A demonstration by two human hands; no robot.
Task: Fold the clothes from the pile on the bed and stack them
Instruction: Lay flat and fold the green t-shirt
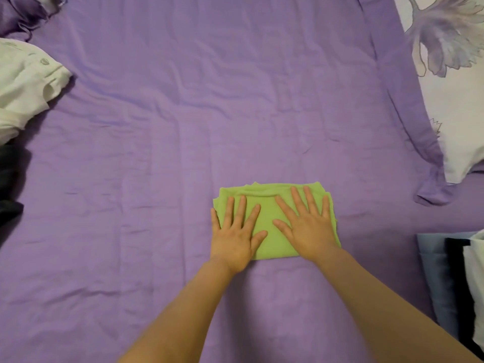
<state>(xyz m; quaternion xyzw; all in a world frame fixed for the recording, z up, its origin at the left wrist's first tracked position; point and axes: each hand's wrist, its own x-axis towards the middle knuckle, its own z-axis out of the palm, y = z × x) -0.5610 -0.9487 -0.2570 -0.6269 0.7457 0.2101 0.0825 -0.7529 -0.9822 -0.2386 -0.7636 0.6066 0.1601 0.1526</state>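
Fingers of both hands lie straight and spread, flat on the green garment: left hand (237,233), right hand (306,226). I see the garment (269,213) folded into a compact rectangle on the bed (183,127), near me. I judge it light, soft and limp; grip both side edges together so the layers stay aligned. Unfolded pile (23,82) sits far left.

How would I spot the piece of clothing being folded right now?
Look at the big purple bedsheet, near its lower middle. Both hands, left and right, press flat on a small folded green garment. It is the only green thing there; the white clothes lie far left.
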